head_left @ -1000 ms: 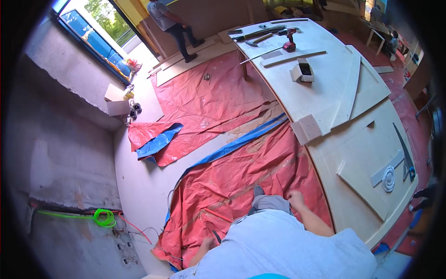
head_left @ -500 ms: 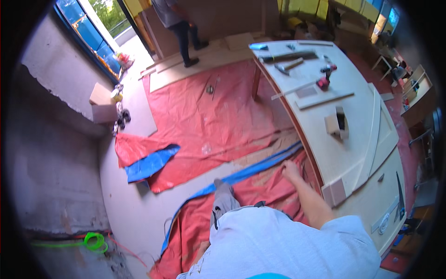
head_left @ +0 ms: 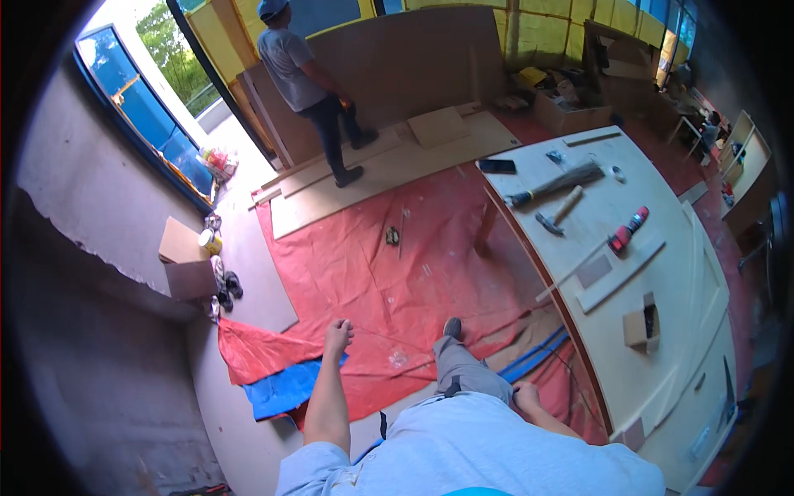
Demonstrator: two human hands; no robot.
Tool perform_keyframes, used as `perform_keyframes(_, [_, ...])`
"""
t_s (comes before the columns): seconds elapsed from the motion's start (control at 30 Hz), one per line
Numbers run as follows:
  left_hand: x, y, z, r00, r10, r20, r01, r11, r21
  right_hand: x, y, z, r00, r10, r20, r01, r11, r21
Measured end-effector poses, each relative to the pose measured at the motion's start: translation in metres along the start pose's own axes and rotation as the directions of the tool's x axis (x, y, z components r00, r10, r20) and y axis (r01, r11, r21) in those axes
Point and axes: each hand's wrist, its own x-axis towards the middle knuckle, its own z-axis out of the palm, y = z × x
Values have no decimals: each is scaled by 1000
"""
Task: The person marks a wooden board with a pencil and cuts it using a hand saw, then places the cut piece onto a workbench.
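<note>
My left hand [head_left: 337,337] is raised over the red tarp [head_left: 356,223] with its fingers curled and nothing visible in them. Low beside my right thigh, my right hand [head_left: 526,398] is closed, its fingers partly hidden; nothing shows in it. It is near the long edge of the pale worktable [head_left: 579,281]. On that table lie a claw hammer [head_left: 561,212], a red cordless drill [head_left: 628,231], a brush with a dark handle [head_left: 554,183] and a small open cardboard box [head_left: 641,325]. My shoe [head_left: 452,328] is planted on the tarp.
Ahead, a person [head_left: 302,91] in a cap stands on wooden boards [head_left: 372,178] before a large brown panel [head_left: 405,66]. A blue fold of tarp [head_left: 281,388] lies at the left, with shoes [head_left: 227,285] and a tin [head_left: 210,241] near the wall.
I have moved forward past the blue tarp edge, and the view has tilted up. My left hand has come into sight; my right hand has dropped nearer my thigh.
</note>
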Motion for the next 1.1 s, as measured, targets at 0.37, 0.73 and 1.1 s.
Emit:
perform_keyframes(0.37, [62, -37, 22, 938, -317, 137, 184, 794, 579, 388, -389, -91, 800, -565, -203, 596, 789, 152])
perform_keyframes(0.73, [274, 83, 91, 850, -522, 64, 448, 782, 433, 579, -562, -158, 788, -593, -168, 615, 773, 155])
perform_keyframes(1.1, [698, 339, 187, 928, 128, 350, -338, 687, 644, 714, -611, -152, 819, -436, 372, 410, 899, 151])
